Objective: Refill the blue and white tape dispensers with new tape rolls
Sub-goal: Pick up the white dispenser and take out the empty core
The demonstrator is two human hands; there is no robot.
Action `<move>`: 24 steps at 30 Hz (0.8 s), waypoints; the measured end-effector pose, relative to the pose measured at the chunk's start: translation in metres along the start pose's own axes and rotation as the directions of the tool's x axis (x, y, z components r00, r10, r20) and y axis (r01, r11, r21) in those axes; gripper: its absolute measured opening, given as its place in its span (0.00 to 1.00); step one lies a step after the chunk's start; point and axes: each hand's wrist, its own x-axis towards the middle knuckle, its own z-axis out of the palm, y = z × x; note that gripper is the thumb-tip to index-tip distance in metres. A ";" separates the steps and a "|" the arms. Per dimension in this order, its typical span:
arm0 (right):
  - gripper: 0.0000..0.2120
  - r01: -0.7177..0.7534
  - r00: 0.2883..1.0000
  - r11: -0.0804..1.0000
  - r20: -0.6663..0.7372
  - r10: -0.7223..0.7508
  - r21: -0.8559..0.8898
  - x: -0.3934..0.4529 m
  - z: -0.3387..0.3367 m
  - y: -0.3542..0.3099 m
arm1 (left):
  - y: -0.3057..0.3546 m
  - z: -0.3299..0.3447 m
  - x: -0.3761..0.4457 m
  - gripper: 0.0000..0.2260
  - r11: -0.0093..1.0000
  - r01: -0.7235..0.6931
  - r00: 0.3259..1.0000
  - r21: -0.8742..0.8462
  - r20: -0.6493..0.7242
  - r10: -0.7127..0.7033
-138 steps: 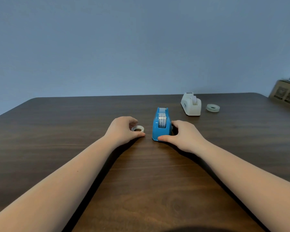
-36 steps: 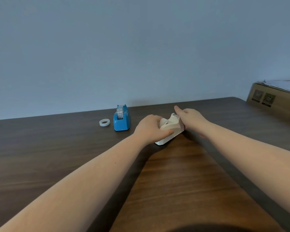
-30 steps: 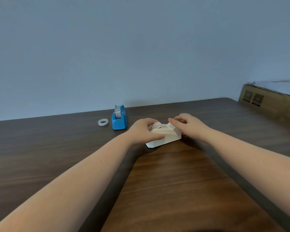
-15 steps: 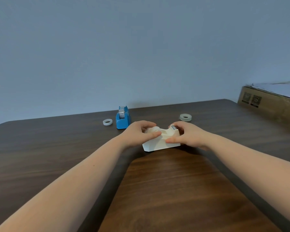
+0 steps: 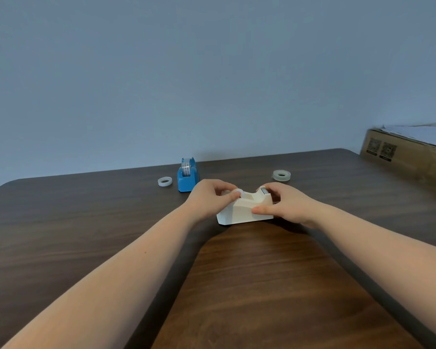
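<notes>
Dispensers: two (image 5: 187, 178) (image 5: 246, 210); loose tape rolls: two (image 5: 165, 181) (image 5: 281, 175).

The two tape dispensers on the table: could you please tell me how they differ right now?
The blue tape dispenser stands untouched near the table's far edge, while the white tape dispenser sits nearer and is held by both hands. The blue one has a tape roll seated in it; at the white one, the left hand pinches a small white roll or core at the top, and the right hand steadies the cutter end. Both rest on the dark wooden table.
</notes>
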 end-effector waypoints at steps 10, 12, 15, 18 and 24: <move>0.32 -0.009 1.000 0.999 0.000 0.009 0.030 -0.003 0.002 -0.004 | 0.002 0.002 0.003 0.10 0.997 -0.058 0.996 0.057 -0.063 0.062; 0.33 -0.012 1.000 1.000 -0.003 0.012 0.026 -0.003 0.002 -0.004 | 0.002 0.002 0.004 0.09 0.990 -0.083 0.994 0.111 -0.057 0.090; 0.33 -0.016 1.000 1.000 0.005 0.016 0.022 -0.002 0.001 -0.004 | 0.003 0.000 0.007 0.09 0.967 -0.126 0.989 0.222 -0.044 0.139; 0.32 -0.019 1.000 0.999 0.012 0.019 0.030 -0.003 0.001 -0.004 | 0.007 -0.004 0.010 0.09 0.929 -0.176 0.984 0.325 0.022 0.179; 0.32 -0.023 1.000 0.999 0.006 0.023 0.033 -0.003 0.002 -0.004 | 0.012 -0.001 0.013 0.09 0.806 -0.246 0.967 0.539 0.076 0.245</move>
